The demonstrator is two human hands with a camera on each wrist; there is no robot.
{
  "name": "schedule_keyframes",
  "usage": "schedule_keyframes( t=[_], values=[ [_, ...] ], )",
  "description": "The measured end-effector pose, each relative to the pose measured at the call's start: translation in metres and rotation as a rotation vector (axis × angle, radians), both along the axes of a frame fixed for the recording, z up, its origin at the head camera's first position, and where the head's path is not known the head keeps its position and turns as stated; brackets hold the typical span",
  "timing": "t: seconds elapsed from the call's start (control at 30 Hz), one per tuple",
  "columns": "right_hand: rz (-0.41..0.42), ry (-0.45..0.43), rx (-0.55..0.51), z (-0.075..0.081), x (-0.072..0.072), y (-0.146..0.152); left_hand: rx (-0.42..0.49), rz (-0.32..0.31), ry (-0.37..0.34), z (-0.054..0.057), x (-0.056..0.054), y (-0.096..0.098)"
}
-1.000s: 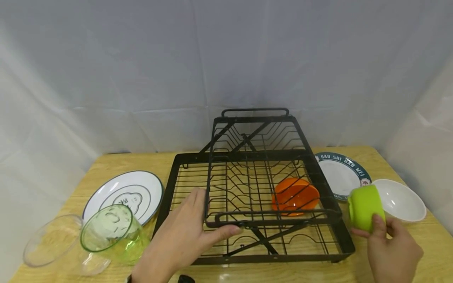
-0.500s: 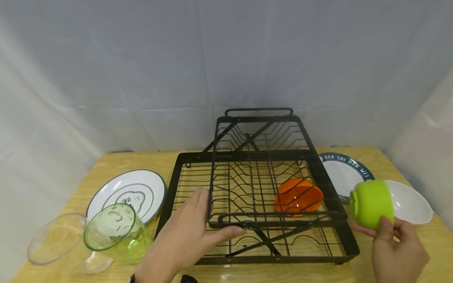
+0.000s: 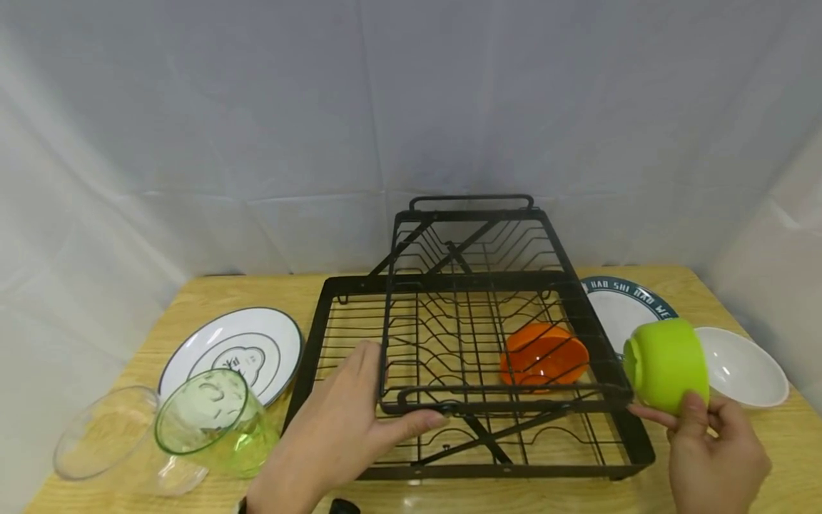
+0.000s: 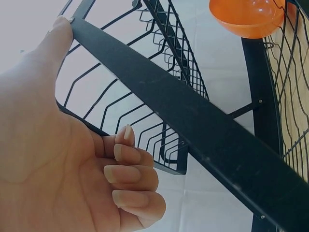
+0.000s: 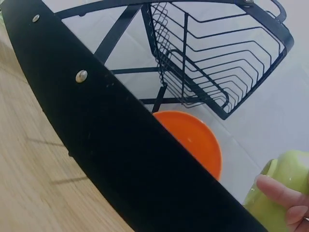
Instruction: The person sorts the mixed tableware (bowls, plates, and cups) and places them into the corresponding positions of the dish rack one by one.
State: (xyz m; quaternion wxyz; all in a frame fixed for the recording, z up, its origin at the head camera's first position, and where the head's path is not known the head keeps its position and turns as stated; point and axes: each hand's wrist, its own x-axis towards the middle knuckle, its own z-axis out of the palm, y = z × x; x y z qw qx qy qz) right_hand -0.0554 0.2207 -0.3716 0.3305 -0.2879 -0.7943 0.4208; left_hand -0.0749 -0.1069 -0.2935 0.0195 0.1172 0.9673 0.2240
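Observation:
In the head view, a black two-tier wire dish rack (image 3: 494,470) stands mid-table. My left hand (image 3: 343,421) grips the front left corner of its upper tier, thumb along the front bar and fingers round the side. In the left wrist view those fingers (image 4: 137,198) curl beside the rack's rail. An orange bowl (image 3: 542,360) sits tilted on the lower tier, seen through the upper wires. My right hand (image 3: 716,453) holds a lime green bowl (image 3: 668,364) on its side by the rim, just right of the rack, its base turned toward the rack.
A white bowl (image 3: 745,371) and a green-rimmed plate (image 3: 616,314) lie at the right, partly behind the green bowl. On the left are a white plate (image 3: 270,328), a tilted green glass (image 3: 240,442) and a clear glass (image 3: 105,432). A pale cloth (image 3: 289,143) hangs behind.
The lime green bowl and my right hand shifted right, then slightly back left toward the rack. My left hand keeps its grip on the rack; the whole view shifted a little.

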Motion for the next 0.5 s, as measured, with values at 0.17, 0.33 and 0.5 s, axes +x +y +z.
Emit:
schedule_keyframes(
  t=[0.17,0.33,0.5],
  values=[
    [0.032,0.053,-0.119,0.0029,0.0013,-0.0043,0.001,0.003,0.000,0.0002,-0.0001,-0.0003],
    [0.085,0.208,-0.376,0.0057,0.0020,-0.0057,0.003,0.005,-0.045,0.0014,0.0001,-0.0009],
    [0.113,0.298,-0.528,0.0056,0.0022,-0.0044,0.007,0.005,-0.070,0.0025,0.0005,-0.0011]
  ],
)
